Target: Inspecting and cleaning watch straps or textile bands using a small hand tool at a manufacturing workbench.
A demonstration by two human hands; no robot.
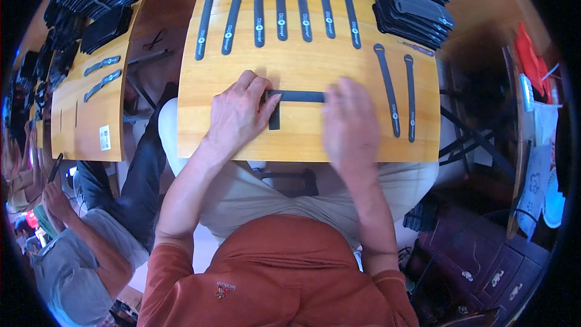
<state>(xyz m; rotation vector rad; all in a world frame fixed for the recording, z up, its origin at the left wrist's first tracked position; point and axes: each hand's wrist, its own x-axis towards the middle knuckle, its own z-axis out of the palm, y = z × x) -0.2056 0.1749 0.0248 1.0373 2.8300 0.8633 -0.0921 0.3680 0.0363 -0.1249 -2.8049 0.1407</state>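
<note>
A black strap (pixel 302 95) lies on the wooden table in front of me. One stretch runs sideways between my hands, and a short dark piece hangs down at a right angle beside my left thumb. My left hand (pixel 239 106) grips the strap at that corner, thumb pressed against it. At the strap's other end is my right hand (pixel 351 124), smeared by motion, so its fingers cannot be made out. Several dark straps with a slotted round head, such as this strap (pixel 281 6), form a fanned row beyond my hands. Two more, including this strap (pixel 388 91), lie to the right.
Stacks of black straps (pixel 414 12) sit at the table's far right corner beside a thin purple-handled tool (pixel 416 47). On the left, another table (pixel 85 127) holds more black stacks and two straps; a co-worker (pixel 91 254) sits there. A dark drawer cabinet (pixel 484 260) stands lower right.
</note>
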